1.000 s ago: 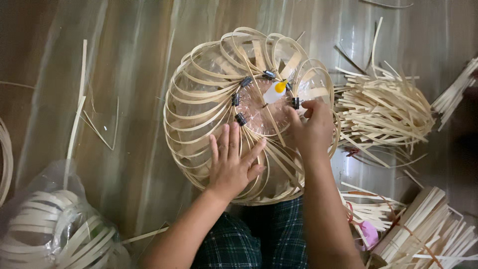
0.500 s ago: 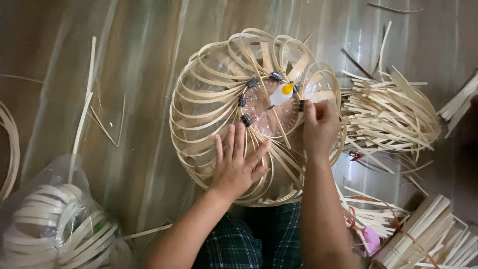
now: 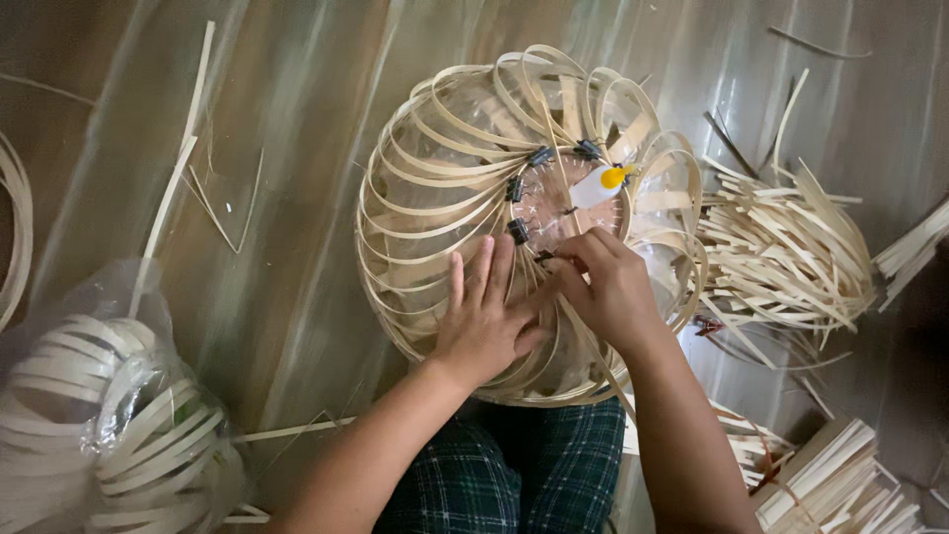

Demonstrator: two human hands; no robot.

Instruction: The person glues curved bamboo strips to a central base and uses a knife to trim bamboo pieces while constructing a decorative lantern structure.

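Here: bamboo strip frame (image 3: 465, 188) on lap. Left hand (image 3: 484, 321) flat on its near side, fingers spread, grasping nothing. Right hand (image 3: 608, 287) beside it, fingertips pinching strip near hub. Beyond hub: black clips (image 3: 514, 188), small white bottle (image 3: 598, 186) with yellow cap. Right of frame: loose strips (image 3: 781, 257). Left: clear bag of coils (image 3: 99, 415).

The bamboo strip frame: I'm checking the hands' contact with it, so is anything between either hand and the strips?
Nothing visible is. The left hand lies flat on the bamboo strip frame, and the right hand pinches strips beside the clear centre disc. The black clips and small glue bottle sit beyond the fingers.
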